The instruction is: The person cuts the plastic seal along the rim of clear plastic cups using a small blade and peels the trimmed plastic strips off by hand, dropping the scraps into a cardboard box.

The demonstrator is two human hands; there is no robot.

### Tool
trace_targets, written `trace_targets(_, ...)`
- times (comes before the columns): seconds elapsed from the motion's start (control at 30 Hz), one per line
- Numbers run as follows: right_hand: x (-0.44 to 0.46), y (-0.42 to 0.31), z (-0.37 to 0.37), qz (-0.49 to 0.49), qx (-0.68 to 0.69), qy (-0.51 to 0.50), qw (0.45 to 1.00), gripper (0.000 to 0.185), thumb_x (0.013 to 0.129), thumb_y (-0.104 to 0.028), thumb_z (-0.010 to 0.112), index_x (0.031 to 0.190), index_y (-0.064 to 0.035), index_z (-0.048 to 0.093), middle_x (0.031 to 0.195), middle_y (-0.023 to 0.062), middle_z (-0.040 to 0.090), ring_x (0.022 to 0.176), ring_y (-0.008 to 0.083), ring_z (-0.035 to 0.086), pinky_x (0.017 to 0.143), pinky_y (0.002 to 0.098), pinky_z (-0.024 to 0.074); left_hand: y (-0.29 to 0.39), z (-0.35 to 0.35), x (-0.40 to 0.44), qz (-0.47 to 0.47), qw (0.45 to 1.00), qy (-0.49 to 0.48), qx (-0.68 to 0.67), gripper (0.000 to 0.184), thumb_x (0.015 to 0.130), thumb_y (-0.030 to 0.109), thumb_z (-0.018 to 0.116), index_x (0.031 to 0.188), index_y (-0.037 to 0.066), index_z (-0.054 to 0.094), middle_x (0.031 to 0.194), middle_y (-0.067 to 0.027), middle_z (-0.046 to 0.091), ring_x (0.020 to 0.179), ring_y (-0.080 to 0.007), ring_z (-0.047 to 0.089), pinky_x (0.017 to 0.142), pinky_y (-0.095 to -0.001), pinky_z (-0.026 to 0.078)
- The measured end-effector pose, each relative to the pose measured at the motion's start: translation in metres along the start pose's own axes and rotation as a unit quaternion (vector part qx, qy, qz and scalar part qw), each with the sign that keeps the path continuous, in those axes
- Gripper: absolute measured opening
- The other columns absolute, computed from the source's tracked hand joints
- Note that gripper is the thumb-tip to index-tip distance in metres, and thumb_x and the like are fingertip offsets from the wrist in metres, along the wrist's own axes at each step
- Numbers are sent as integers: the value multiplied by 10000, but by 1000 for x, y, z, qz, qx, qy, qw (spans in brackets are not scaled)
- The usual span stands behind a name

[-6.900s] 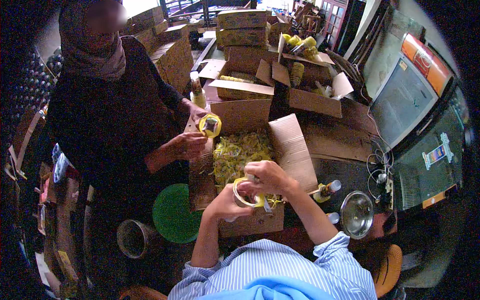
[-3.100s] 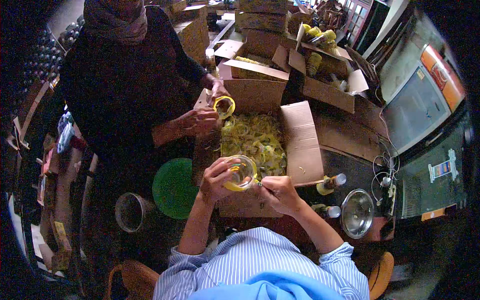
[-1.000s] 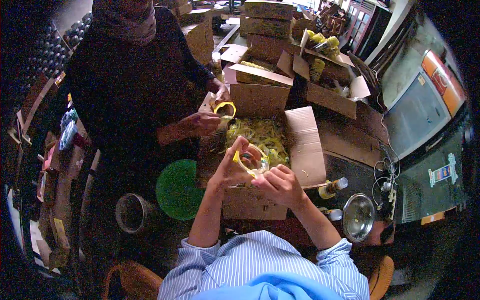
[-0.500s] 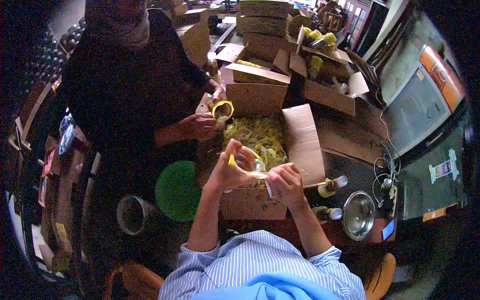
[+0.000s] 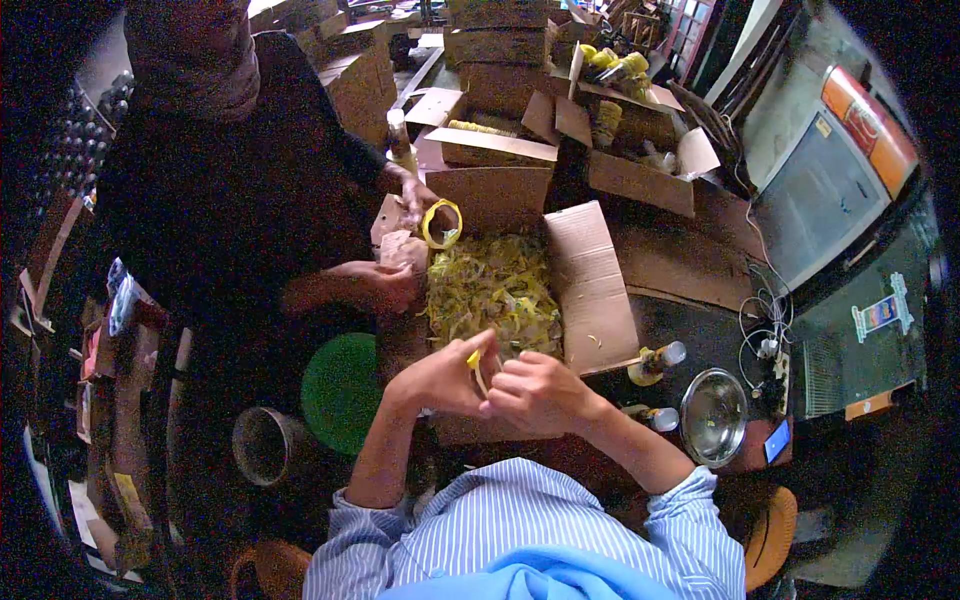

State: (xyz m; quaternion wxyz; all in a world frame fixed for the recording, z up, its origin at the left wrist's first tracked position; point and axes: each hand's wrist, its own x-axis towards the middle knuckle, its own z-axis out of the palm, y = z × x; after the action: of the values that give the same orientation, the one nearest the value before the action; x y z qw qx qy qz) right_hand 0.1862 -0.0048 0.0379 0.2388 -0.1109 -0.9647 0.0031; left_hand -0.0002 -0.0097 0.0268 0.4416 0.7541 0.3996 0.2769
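My left hand (image 5: 438, 382) is closed around the far side of a yellow ring, like a roll of tape (image 5: 476, 366), now seen nearly edge-on. Against the ring's right side, my right hand (image 5: 540, 390) has its fingers curled in a pinch; what they pinch is hidden. Both hands are above the near edge of an open cardboard box (image 5: 597, 290), which holds a heap of yellow scraps (image 5: 490, 285). Across the box, another person's hand (image 5: 412, 195) holds a similar yellow ring (image 5: 457, 222), and their other hand (image 5: 385, 287) is at the box's left side.
Two bottles (image 5: 657, 362) (image 5: 655, 417), a metal bowl (image 5: 713, 418) and a blue phone (image 5: 777, 441) lie to the right. A green round stool (image 5: 340, 392) and a bucket (image 5: 268, 445) stand at left. Further open boxes (image 5: 640, 185) are at the back.
My hands have moved closer together and the ring has turned from open-faced to edge-on. The other person's near hand has come away from their ring. The whole view has shifted slightly.
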Motion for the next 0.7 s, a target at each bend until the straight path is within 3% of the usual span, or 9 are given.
trace_targets(0.07,2,-6,-2,-10,19,12,1000,102,707,-182,563,681,-109,496,663,6,470,650,154,501,601,285,410,-8,-1,0,25,999,-37,-5,620,493,233,780,958,31,423,758,-97,588,730,-203,582,651,-323,468)
trace_targets(0.2,3,-4,2,-14,43,41,998,175,749,-191,581,631,-105,484,625,5,453,596,155,485,554,297,405,-2,-3,-6,21,998,9,-55,609,520,212,783,984,19,439,778,-62,574,730,-160,552,654,-307,463)
trace_targets(0.3,-3,-9,-3,-25,102,81,991,228,756,-208,607,607,-105,467,590,2,419,547,157,462,522,300,395,-17,-13,-7,-36,995,56,-80,542,544,194,778,948,28,456,781,-42,564,706,-152,539,638,-289,460)
trace_targets(0.33,-7,-16,-20,-50,92,70,992,264,764,-181,627,584,-115,445,575,0,415,537,133,456,474,282,348,-40,-36,-21,-103,982,143,-72,490,561,157,773,928,44,469,768,-37,549,671,-136,527,615,-265,453)
trace_targets(0.4,-29,-6,-30,7,98,107,989,200,773,-147,604,620,-109,482,614,12,470,587,150,505,487,291,370,-59,-61,-47,28,972,144,-183,487,564,80,764,905,68,418,749,-44,536,642,-117,516,585,-250,449)
trace_targets(0.5,-39,17,-39,180,26,128,975,80,814,-156,565,850,-88,543,714,57,546,632,241,547,573,351,425,-4,-55,-39,51,976,157,-140,525,562,14,749,888,83,343,754,-49,538,643,-103,515,582,-244,451)
trace_targets(0.6,-28,19,-43,283,-51,243,926,109,825,-156,548,906,-86,524,734,75,545,644,257,532,578,358,416,0,-40,-35,39,977,205,-53,562,565,-16,738,876,101,284,758,-50,542,650,-107,523,583,-247,461)
trace_targets(0.7,-32,29,-27,281,-58,312,906,208,802,-233,590,941,-91,527,824,105,549,686,274,505,597,384,403,-6,-26,-36,11,976,210,-60,566,567,3,747,887,105,291,768,-55,550,676,-116,542,605,-250,471)
